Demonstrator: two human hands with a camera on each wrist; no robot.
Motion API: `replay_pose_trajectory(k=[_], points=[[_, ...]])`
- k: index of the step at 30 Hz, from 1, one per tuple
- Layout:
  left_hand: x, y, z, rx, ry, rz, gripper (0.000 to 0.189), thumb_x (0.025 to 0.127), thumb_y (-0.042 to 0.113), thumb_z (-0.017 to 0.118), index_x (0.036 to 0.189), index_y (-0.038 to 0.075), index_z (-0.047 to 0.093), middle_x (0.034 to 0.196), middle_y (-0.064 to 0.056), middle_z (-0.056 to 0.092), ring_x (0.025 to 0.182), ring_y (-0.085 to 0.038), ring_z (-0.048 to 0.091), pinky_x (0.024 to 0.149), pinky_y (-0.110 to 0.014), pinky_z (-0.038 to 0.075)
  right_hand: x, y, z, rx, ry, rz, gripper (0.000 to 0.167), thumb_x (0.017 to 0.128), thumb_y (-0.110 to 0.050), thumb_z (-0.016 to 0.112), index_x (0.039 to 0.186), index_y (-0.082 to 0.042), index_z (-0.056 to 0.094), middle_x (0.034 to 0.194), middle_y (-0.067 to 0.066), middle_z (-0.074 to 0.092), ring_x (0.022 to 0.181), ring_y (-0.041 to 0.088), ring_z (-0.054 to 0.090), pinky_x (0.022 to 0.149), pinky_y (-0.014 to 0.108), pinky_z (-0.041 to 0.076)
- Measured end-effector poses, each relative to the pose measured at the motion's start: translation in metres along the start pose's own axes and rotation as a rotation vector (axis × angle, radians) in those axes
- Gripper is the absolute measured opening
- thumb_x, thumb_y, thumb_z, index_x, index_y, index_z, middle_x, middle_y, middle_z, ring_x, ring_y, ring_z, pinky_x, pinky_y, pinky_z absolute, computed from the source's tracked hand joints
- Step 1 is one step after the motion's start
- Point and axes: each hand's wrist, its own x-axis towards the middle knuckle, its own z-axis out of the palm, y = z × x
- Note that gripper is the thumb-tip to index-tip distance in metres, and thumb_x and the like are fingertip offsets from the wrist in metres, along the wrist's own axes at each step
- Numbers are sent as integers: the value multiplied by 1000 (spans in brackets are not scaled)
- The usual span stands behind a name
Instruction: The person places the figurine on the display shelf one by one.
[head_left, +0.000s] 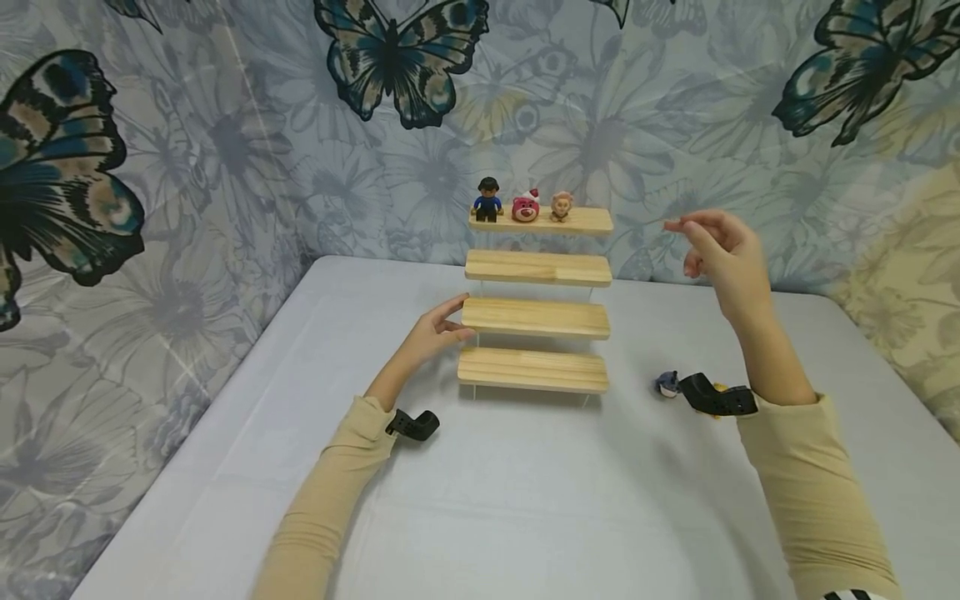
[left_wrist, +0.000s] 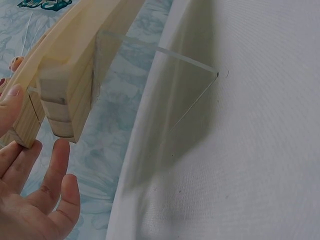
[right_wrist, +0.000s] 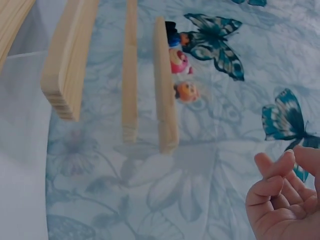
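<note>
A four-tier wooden display shelf (head_left: 536,317) with clear supports stands on the white table. My left hand (head_left: 437,327) grips the left end of a lower-middle board, thumb and fingers about its edge in the left wrist view. My right hand (head_left: 727,254) is raised in the air right of the shelf, fingers loosely bent and holding nothing. On the top board stand a black-haired toy figure (head_left: 487,202) in blue, a pink bear figure (head_left: 525,208) and a small lion-like figure (head_left: 561,207).
A small blue figure (head_left: 667,384) lies on the table (head_left: 510,500) right of the shelf. Beside it, something yellow (head_left: 720,387) is mostly hidden behind the black right wrist strap (head_left: 712,397). A butterfly-patterned cloth (head_left: 360,183) hangs behind the table.
</note>
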Motion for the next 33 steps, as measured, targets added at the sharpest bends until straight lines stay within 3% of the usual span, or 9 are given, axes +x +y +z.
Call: replay_pose_trajectory(k=[9,16,24,30,33], points=[[1,1,1,6,-7,8,67,86,11,62,141,4,26,142,-15,25,99,-27,53,80,-34,46,-12,-5,-14,3,33,22,15,88,-5,57,99,5,58,94,7,66,47,13,47,45,17,43],[1,3,2,32,7,11,66,86,11,62,141,6,27,142,-15,26,100,-26,53,81,-32,46,-20,-2,-19,65,9,51,13,89,-2,54,99,6,56,94,9,65,47,13,48,44,18,42],[0,1,2,13,15,12,66,85,11,63,140,3,27,141,-14,27,101,-31,52,82,-35,45,-31,4,-26,-14,15,70,15,89,-5,54,99,5,56,94,6,66,48,13,47,44,18,42],[0,0,1,23,14,14,66,85,11,63,140,4,28,141,-13,28,99,-26,54,81,-32,46,-42,6,-32,-42,24,102,15,89,-6,54,100,4,56,95,5,66,48,12,48,45,18,42],[-6,12,2,29,7,13,64,86,7,61,140,1,27,141,-17,26,101,-30,53,82,-33,45,-47,7,-36,-57,12,103,15,90,-6,53,101,4,56,96,4,65,49,13,48,45,18,42]])
